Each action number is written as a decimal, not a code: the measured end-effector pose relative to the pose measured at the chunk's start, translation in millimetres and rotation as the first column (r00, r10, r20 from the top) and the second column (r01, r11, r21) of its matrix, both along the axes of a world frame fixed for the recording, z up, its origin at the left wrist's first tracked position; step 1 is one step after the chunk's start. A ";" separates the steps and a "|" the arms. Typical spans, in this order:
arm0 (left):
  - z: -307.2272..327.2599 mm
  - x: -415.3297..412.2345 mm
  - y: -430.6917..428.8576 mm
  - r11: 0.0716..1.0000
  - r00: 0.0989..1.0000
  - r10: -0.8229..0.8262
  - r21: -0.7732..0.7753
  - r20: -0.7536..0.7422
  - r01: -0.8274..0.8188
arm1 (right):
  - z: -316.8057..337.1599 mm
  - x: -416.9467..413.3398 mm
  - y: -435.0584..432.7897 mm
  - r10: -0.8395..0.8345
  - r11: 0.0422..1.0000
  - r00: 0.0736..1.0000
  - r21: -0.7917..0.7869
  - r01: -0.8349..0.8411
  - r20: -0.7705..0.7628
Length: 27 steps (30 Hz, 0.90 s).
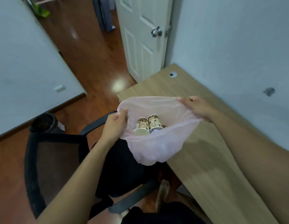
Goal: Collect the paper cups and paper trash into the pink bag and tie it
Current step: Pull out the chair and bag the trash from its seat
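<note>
A thin pink plastic bag (156,147) hangs stretched wide between my two hands, over the near edge of the wooden desk. My left hand (115,122) pinches the bag's rim at its left side. My right hand (199,107) grips the rim at the far right. Inside the bag lie two paper cups (148,125) with a brown bean print, side by side, tipped over with their bases toward the far side. Something small and brownish shows just right of them. The bag's lower part sags below the desk edge.
The light wooden desk (213,151) runs along the white wall on the right, with a cable hole (172,74). A black mesh office chair (63,159) stands below my left arm. A white door (143,38) is ahead, and a bare foot (163,189) rests on the red-brown floor.
</note>
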<state>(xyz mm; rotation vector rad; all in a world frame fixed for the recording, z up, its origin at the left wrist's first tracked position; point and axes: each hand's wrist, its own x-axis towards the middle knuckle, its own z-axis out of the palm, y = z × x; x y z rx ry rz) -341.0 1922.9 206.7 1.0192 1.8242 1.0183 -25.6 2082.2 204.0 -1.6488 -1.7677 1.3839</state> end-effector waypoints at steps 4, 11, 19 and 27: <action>6.1 32.2 41.8 0.999 0.998 -0.052 -0.005 0.034 0.052 | 21.1 47.9 6.8 -0.241 0.967 0.970 0.075 0.242 -0.020; 3.1 80.9 107.2 0.994 0.994 -0.104 -0.021 -0.022 0.103 | 19.9 108.2 20.6 -0.453 0.877 0.879 0.104 0.469 -0.149; -27.5 98.6 120.6 0.991 0.994 -0.107 -0.077 -0.009 0.106 | -16.4 137.4 -10.5 -0.546 0.838 0.829 -0.073 0.541 -0.122; -21.2 67.3 96.0 0.979 0.981 -0.188 -0.074 0.044 0.191 | -8.0 142.5 -41.2 -0.606 0.793 0.781 -0.032 0.609 -0.152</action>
